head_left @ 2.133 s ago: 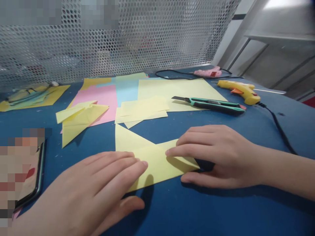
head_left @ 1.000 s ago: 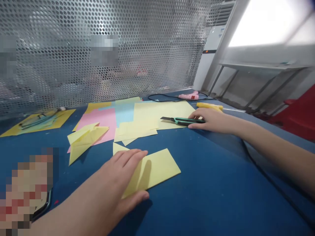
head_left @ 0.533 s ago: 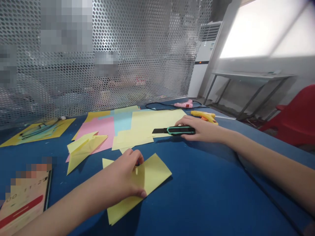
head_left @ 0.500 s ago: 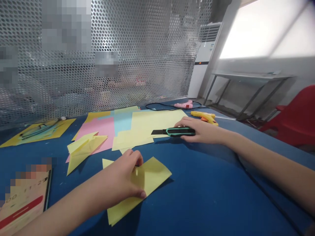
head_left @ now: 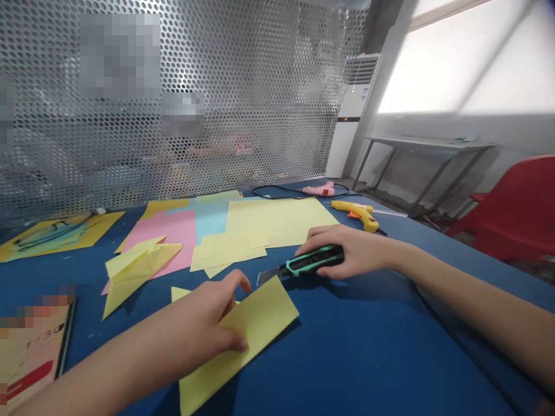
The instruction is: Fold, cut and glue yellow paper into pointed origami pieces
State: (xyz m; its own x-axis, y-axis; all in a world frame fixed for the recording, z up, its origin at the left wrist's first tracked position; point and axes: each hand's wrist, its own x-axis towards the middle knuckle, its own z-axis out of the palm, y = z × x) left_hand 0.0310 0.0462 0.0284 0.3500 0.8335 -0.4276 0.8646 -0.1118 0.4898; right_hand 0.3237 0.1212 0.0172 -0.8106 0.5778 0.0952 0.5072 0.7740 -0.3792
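In my right hand (head_left: 342, 249) is a black and green utility knife (head_left: 314, 260) with its blade out, pointing left. The blade tip is close to the top corner of a folded yellow paper (head_left: 266, 318). My left hand (head_left: 223, 315) grips that paper, thumb on its near face and index finger bent over the far side; the other fingers are hidden behind. Left of the hands stands a folded yellow paper shape (head_left: 141, 263), partly over a pink sheet (head_left: 173, 228).
Loose pale yellow sheets (head_left: 277, 219) and a blue sheet (head_left: 212, 216) lie behind my hands. A yellow glue gun (head_left: 358, 214) and a pink glue gun (head_left: 318, 189) are at the back right. A phone (head_left: 37, 346) is at front left. Perforated metal (head_left: 260, 115) borders the blue table (head_left: 373, 346).
The knife has come nearer, its blade now tilting down to the left towards the folded paper's top corner. My left hand has shifted slightly, and the paper shows a flatter face.
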